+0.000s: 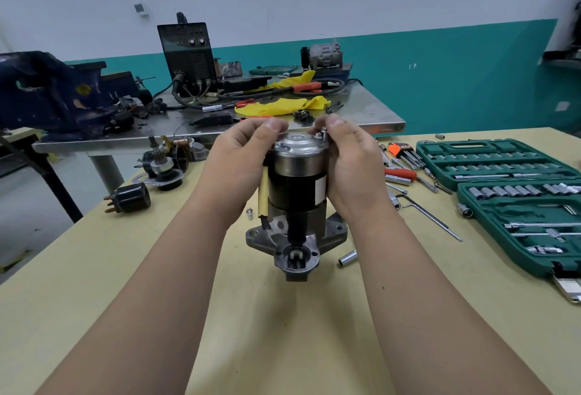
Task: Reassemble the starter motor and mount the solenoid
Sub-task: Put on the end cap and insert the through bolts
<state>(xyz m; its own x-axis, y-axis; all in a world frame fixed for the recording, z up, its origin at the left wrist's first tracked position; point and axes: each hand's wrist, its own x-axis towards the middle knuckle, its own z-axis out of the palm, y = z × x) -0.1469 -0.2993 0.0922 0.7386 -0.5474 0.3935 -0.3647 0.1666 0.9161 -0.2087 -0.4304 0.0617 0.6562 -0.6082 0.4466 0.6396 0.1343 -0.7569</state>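
The starter motor (297,187) stands upright on its grey drive housing (295,253) in the middle of the tan table. Its body is black with a silver end cap (297,143) on top. My left hand (242,162) curls round the upper left of the motor, thumb on the cap's edge. My right hand (352,162) grips the upper right, and its thumb and finger pinch a small bolt (323,133) at the cap's rim. A black solenoid (130,198) with copper terminals lies on its side at the left of the table.
An open green socket set (515,203) lies at the right, with hex keys (430,215), sockets and an orange-handled tool (401,173) beside it. Another dismantled motor part (165,163) sits at the far left. Behind stands a steel bench (374,111) with a welder and a blue vise (53,93).
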